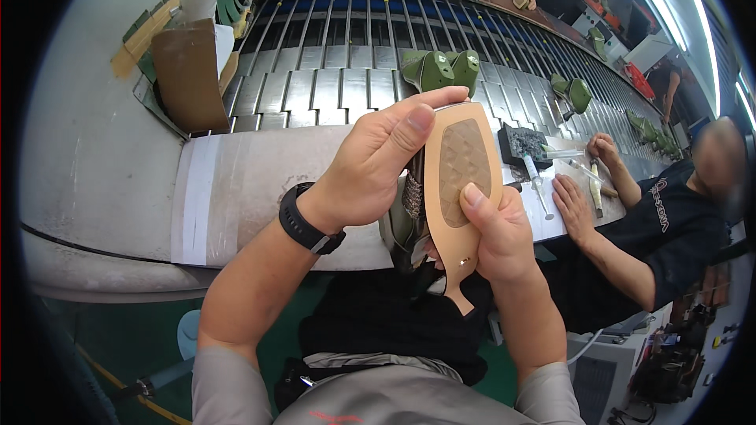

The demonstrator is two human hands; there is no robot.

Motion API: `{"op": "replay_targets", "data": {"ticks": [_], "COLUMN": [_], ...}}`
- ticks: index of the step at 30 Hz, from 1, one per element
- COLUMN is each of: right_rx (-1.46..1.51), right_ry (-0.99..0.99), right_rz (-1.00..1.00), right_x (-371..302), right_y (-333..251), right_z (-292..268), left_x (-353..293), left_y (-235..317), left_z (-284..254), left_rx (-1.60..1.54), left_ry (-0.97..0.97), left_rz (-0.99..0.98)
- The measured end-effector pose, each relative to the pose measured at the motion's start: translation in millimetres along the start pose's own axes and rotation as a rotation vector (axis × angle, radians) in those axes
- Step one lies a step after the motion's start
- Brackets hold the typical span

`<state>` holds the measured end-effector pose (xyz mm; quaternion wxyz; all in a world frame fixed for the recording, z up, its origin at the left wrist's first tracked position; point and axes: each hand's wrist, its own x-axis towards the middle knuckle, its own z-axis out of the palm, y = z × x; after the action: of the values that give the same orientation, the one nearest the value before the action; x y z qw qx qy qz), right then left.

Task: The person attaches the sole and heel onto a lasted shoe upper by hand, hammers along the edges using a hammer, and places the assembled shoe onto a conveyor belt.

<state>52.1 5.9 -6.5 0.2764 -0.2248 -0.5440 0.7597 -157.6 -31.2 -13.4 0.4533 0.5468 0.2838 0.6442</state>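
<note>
Shoe [466,145] at frame centre, tan sole facing the camera, textured forefoot patch up top, narrow end pointing to the lower edge. Left hand [374,153] partly closed on its upper-left side, thumb near the sole edge; finger ends behind the shoe hidden. Right hand [505,240] closed on the right side, thumb pressed on the sole, fingers hidden behind. Roller conveyor [327,94] across upper frame, green pair of items [439,71] on it. Right of centre: dark block [520,143], syringe [539,189], co-worker's hand [573,203] flat on the table.
</note>
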Motion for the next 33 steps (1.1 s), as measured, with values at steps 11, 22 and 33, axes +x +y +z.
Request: {"op": "replay_targets", "data": {"ticks": [11, 22, 33], "right_rx": [-0.090, -0.259, -0.671], "right_ry": [0.038, 0.030, -0.044], "right_rz": [-0.002, -0.161, -0.509], "right_x": [-3.1, -47.6, -57.6], "right_y": [-8.6, 19.2, 32.9], "right_z": [6.7, 26.5, 50.9], "left_x": [-10.0, -58.5, -110.2], "left_y": [-6.6, 16.3, 58.8], "left_z": [10.0, 29.9, 39.0], "left_rx": [-0.048, -0.089, 0.193], "left_ry": [0.004, 0.187, 0.360], "left_rz": [0.036, 0.139, 0.079]}}
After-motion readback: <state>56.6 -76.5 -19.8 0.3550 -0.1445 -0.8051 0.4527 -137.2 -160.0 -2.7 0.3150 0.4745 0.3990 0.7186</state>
